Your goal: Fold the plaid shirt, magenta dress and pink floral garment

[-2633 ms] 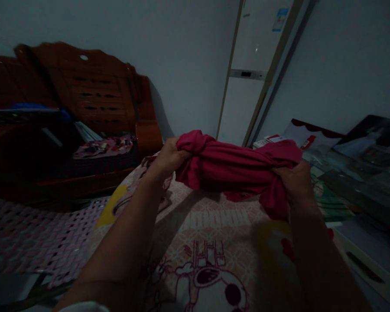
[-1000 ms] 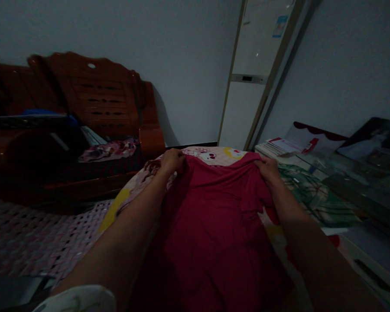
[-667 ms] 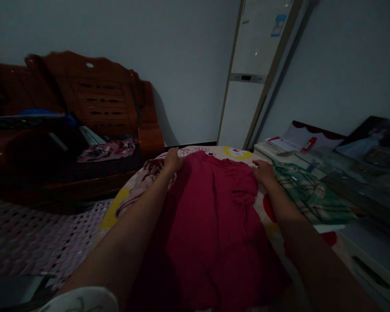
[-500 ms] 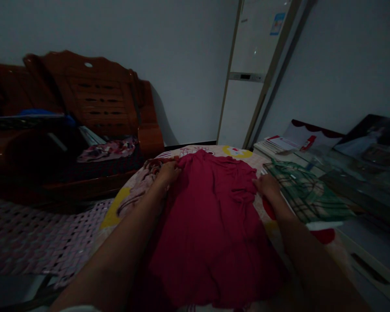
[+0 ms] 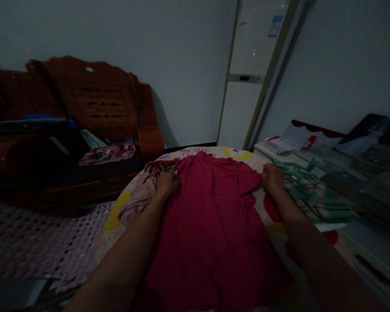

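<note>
The left hand (image 5: 167, 183) and right hand (image 5: 273, 178), fingers closed, pinch opposite sleeves of the red shirt (image 5: 208, 221), apparently to spread it flat.

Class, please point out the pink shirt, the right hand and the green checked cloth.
Pink shirt (image 5: 208, 216): head view, middle of its body.
Right hand (image 5: 273, 178): head view, back of the hand.
Green checked cloth (image 5: 318, 197): head view, middle of its top.
</note>
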Available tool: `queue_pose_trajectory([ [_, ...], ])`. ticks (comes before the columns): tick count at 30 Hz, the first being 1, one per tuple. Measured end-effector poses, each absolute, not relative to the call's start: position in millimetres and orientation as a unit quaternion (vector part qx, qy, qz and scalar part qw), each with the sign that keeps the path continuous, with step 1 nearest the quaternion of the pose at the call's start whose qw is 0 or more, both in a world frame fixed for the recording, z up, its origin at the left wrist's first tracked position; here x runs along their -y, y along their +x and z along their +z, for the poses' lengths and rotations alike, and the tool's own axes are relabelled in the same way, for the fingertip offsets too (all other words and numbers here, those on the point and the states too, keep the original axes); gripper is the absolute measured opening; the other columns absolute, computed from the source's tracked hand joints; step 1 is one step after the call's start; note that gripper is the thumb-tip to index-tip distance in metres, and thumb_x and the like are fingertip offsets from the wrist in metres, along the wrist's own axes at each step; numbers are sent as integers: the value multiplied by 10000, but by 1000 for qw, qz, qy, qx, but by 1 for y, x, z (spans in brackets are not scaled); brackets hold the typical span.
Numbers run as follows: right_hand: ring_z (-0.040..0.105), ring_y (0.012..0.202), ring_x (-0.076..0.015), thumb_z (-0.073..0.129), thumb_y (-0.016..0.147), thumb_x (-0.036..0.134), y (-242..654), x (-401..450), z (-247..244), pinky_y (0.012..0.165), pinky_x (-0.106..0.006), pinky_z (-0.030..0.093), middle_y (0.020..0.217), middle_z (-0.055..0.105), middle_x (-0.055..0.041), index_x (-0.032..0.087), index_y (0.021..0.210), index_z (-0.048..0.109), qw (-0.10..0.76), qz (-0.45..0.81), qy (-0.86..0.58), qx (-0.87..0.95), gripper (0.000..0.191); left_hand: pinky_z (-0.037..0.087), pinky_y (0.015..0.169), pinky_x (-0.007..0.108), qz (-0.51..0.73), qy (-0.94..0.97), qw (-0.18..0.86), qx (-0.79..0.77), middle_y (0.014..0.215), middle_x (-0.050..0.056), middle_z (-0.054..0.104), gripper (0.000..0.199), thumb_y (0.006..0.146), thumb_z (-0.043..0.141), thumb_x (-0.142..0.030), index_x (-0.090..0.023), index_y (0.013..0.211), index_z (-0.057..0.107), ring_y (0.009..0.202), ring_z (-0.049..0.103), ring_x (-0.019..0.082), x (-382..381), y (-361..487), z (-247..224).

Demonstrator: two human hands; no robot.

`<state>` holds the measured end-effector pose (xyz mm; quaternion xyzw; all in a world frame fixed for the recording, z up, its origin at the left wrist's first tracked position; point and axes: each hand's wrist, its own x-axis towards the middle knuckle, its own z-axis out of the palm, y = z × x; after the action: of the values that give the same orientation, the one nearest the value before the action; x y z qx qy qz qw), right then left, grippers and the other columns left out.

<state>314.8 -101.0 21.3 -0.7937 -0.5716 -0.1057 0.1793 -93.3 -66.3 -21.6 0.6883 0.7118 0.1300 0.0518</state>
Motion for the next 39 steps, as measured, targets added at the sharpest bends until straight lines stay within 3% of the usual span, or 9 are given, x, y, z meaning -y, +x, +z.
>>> queue_pose_trajectory([
  [3, 631, 943, -265, 419, 916, 169, 335, 96, 53, 798, -342, 416, 1042, 685, -206, 68, 1155, 626, 261, -171, -819, 481, 332, 503, 873, 308, 137, 689, 48, -711, 1054, 110, 730, 289, 851, 541, -334, -201, 1007, 745, 1034, 665, 255, 64, -94, -24],
  [6, 610, 1035, -255, 398, 934, 156, 338, 99, 64, 860, -332, 404, 1143, 662, -212, 60, 1251, 582, 255, -174, -811, 497, 379, 504, 860, 313, 149, 681, 47, -715, 1086, 122, 731, 336, 879, 492, -332, -184, 1054, 739, 1034, 670, 265, 61, -97, -24],
  [10, 649, 996, -288, 509, 928, 308, 317, 115, 37, 830, -342, 441, 1029, 698, -207, 93, 1030, 705, 130, -95, -812, 562, 308, 505, 815, 300, 151, 667, 74, -726, 1067, 126, 743, 352, 883, 455, -299, -170, 1000, 761, 1015, 675, 269, 55, -103, -24],
  [15, 658, 1051, -313, 535, 920, 436, 299, 135, -6, 816, -347, 472, 1103, 678, -258, 64, 1079, 696, 15, -42, -822, 568, 435, 497, 802, 279, 162, 665, 107, -722, 944, 102, 761, 286, 829, 514, -288, -179, 856, 777, 987, 678, 264, 50, -110, -25],
  [20, 690, 962, -269, 491, 918, 254, 301, 137, -17, 746, -302, 466, 1019, 711, -205, 94, 998, 722, 32, -27, -808, 588, 291, 491, 765, 259, 202, 652, 127, -720, 866, 89, 756, 259, 816, 523, -253, -171, 828, 769, 917, 687, 237, 49, -115, -30],
  [25, 691, 857, -283, 421, 946, 206, 310, 143, -20, 672, -313, 430, 931, 704, -213, 61, 1057, 662, 114, -167, -836, 510, 302, 492, 685, 238, 243, 658, 166, -694, 804, 71, 741, 261, 827, 497, -217, -143, 842, 747, 773, 681, 188, 43, -119, -39],
  [30, 684, 842, -282, 425, 944, 194, 311, 147, -28, 644, -308, 388, 895, 703, -190, 78, 1070, 640, 110, -191, -813, 539, 275, 517, 849, 287, 297, 687, 181, -638, 1027, 53, 739, 339, 792, 506, -172, -171, 1063, 710, 921, 671, 178, 38, -118, -43],
  [34, 683, 850, -281, 430, 944, 199, 308, 146, -33, 638, -304, 371, 887, 709, -174, 97, 1071, 644, 92, -175, -808, 556, 269, 437, 1051, 360, 332, 735, 216, -550, 1165, 47, 717, 405, 754, 521, -157, -196, 1103, 722, 1139, 618, 220, 37, -113, -42],
  [39, 687, 885, -281, 414, 961, 207, 308, 147, -34, 649, -306, 379, 936, 717, -164, 111, 1070, 648, 82, -149, -811, 559, 275, 446, 1056, 388, 403, 672, 255, -566, 1179, 89, 715, 477, 730, 494, -161, -162, 1149, 722, 1141, 632, 249, 29, -114, -46],
])
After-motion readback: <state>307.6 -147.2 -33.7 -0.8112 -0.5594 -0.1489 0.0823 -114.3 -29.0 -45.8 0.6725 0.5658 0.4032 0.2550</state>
